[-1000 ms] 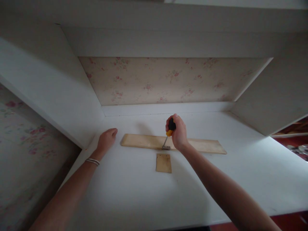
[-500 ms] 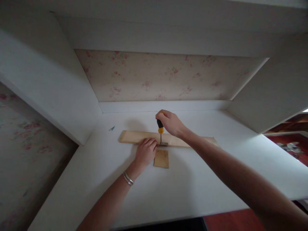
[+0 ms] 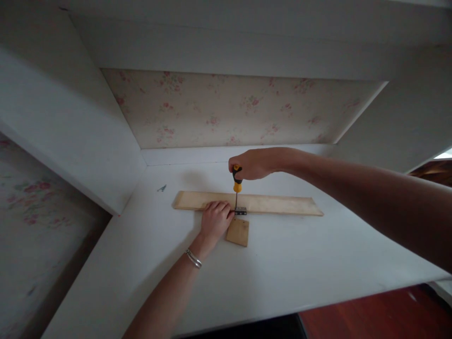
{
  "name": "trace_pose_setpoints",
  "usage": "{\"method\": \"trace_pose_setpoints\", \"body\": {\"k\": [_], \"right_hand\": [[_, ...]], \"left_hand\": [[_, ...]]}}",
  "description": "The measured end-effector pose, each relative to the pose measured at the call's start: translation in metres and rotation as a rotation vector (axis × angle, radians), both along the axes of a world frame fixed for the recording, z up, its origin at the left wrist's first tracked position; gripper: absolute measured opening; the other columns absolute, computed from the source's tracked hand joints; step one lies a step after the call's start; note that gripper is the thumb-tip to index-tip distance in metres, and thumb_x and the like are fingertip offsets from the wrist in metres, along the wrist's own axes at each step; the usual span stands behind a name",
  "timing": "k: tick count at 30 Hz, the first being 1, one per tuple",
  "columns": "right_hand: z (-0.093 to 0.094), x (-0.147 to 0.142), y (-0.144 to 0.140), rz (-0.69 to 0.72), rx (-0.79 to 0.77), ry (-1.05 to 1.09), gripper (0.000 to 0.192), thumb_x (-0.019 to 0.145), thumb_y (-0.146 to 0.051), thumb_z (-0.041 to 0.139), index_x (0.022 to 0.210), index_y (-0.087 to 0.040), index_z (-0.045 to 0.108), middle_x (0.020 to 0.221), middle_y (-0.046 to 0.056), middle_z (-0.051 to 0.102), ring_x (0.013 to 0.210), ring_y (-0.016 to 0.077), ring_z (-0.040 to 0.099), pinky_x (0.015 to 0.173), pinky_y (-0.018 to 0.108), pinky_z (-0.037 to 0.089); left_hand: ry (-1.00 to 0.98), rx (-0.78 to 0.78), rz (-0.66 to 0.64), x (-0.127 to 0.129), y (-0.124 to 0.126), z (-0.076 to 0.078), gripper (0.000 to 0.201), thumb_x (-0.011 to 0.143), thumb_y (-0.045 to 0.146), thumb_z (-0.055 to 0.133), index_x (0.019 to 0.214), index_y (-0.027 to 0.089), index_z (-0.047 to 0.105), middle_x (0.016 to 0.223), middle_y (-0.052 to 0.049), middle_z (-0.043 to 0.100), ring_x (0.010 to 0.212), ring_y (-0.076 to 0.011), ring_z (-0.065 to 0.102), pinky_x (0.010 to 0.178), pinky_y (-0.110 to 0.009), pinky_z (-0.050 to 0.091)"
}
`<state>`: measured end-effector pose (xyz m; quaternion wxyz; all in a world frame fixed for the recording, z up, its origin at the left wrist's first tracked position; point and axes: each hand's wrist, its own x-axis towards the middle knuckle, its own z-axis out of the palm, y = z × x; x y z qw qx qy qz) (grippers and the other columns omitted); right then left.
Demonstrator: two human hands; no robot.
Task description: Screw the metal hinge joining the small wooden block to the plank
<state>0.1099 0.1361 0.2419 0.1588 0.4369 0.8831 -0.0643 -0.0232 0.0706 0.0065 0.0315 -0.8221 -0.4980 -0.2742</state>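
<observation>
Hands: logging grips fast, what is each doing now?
Left hand: open, pressing the long wooden strip.
Right hand: closed on the screwdriver.

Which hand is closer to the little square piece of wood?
The left. The left hand rests on the long wooden strip, right beside the small square wood piece, about touching it. The right hand is higher up, gripping the screwdriver above the hinge.

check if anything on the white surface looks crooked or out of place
The small wooden square sits slightly turned, its edges not parallel to the long wooden strip it meets at the metal hinge. A tiny dark scrap lies loose near the left wall. Nothing looks spilled or broken.
</observation>
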Motion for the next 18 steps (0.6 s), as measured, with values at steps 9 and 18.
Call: {"method": "trace_pose_setpoints", "body": {"k": [9, 18], "right_hand": [[-0.002, -0.005, 0.002, -0.126, 0.137, -0.169, 0.043, 0.082, -0.051, 0.051, 0.092, -0.013, 0.07, 0.085, 0.015, 0.066, 0.078, 0.0289, 0.06, 0.062, 0.035, 0.039], [0.008, -0.009, 0.003, -0.205, -0.078, -0.192, 0.05, 0.083, -0.06, 0.05, 0.079, -0.014, 0.069, 0.061, 0.009, 0.063, 0.059, 0.0218, 0.059, 0.06, 0.036, 0.04]], "left_hand": [[-0.015, -0.004, -0.004, -0.001, 0.002, -0.002, 0.016, 0.084, 0.026, 0.065, 0.098, 0.02, 0.065, 0.103, -0.006, 0.067, 0.097, -0.0238, 0.057, 0.09, -0.041, 0.039], [-0.027, -0.005, -0.015, -0.003, 0.002, -0.003, 0.018, 0.084, 0.027, 0.065, 0.101, 0.021, 0.065, 0.104, -0.005, 0.066, 0.099, -0.0236, 0.055, 0.091, -0.04, 0.039]]}}
